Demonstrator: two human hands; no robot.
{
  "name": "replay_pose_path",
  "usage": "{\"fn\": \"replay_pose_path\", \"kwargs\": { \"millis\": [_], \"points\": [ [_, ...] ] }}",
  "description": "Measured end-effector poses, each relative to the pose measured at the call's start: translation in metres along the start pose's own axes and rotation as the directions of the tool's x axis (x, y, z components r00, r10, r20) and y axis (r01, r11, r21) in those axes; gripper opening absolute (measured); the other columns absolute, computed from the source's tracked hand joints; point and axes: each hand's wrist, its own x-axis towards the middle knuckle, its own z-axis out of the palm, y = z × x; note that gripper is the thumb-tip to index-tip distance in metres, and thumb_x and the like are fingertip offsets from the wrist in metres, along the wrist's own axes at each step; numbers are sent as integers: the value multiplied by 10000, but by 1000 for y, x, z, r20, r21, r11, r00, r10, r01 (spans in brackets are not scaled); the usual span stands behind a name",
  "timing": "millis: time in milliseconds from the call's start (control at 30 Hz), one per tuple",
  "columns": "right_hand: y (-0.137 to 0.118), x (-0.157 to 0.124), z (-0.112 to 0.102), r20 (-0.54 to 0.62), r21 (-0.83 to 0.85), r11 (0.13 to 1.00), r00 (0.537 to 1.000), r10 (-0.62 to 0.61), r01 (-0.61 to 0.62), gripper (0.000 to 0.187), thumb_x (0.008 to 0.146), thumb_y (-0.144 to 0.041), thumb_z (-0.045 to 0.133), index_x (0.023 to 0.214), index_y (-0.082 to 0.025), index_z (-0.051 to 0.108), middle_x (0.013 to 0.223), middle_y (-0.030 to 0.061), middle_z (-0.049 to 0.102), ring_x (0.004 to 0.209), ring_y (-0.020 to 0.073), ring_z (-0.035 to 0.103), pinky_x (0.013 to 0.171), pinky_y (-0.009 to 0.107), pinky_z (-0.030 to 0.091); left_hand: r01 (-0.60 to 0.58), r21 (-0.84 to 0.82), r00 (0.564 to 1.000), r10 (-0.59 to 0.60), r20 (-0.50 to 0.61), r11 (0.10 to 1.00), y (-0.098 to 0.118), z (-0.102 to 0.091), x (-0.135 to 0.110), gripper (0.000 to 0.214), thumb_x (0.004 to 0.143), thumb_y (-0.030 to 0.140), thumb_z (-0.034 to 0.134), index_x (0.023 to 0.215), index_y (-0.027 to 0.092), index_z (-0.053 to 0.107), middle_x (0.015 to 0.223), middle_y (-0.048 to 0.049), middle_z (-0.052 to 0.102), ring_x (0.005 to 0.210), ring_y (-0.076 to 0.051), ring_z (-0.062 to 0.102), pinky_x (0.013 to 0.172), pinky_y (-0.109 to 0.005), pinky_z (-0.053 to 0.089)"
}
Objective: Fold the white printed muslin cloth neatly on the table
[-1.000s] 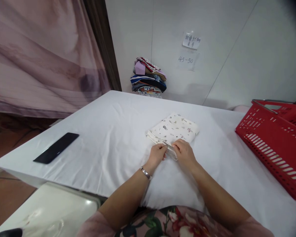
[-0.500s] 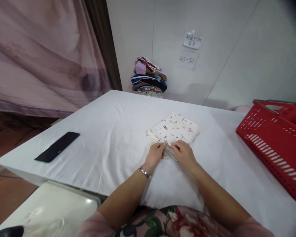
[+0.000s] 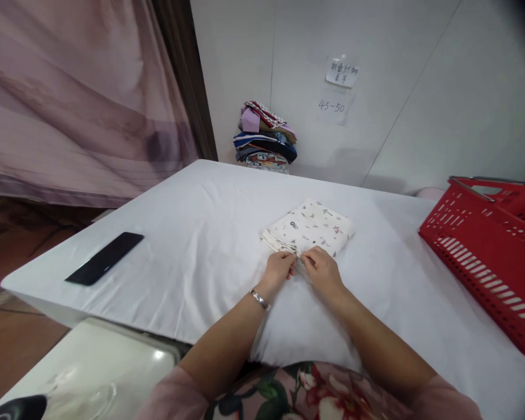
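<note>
A folded white cloth (image 3: 312, 224) with small scattered prints lies on the white-covered table (image 3: 192, 251). Its layered edge faces me. My left hand (image 3: 280, 268), with a silver bracelet on the wrist, pinches that near edge between thumb and fingers. Close beside it, my right hand (image 3: 321, 267) pinches the same edge a little to the right. Both hands are closed, and the fingertips almost meet. The part of the edge under my fingers is hidden.
A red plastic basket (image 3: 485, 256) stands at the right. To the left lies a flat black object (image 3: 105, 258). A stack of folded fabrics (image 3: 266, 137) is against the wall beyond the table. A white surface (image 3: 91, 361) sits low at the left front.
My right hand has shifted slightly left, bringing the two pinches closer together along the edge. The cloth's near corner, visible below my fingers before, is now mostly covered.
</note>
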Motion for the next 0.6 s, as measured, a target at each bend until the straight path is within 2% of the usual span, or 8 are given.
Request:
{"fn": "replay_pose_path", "kwargs": {
  "millis": [233,433,600],
  "points": [
    [1,-1,1,-72,62,998,997,18,-14,199,875,-257,425,752,-210,575,762,29,570,729,160,526,665,273,407,-40,42,998,42,-51,998,2,1,-3,225,753,346,551,632,158,535,391,60,453,336,-69,419,343,-183,292],
    [1,-2,2,-104,48,999,995,-7,12,194,880,-246,427,774,-207,584,778,32,574,750,162,534,688,277,411,-31,61,997,35,-64,998,1,1,-3,184,729,260,546,576,165,512,381,53,459,339,-75,409,363,-194,288],
    [-2,-4,0,-12,-47,996,997,-70,70,181,867,-227,442,787,-207,602,787,39,584,769,175,531,699,290,402,-58,-69,998,56,-32,996,-3,-2,0,221,714,277,547,535,171,475,386,48,463,335,-68,389,370,-200,280]
  ]
}}
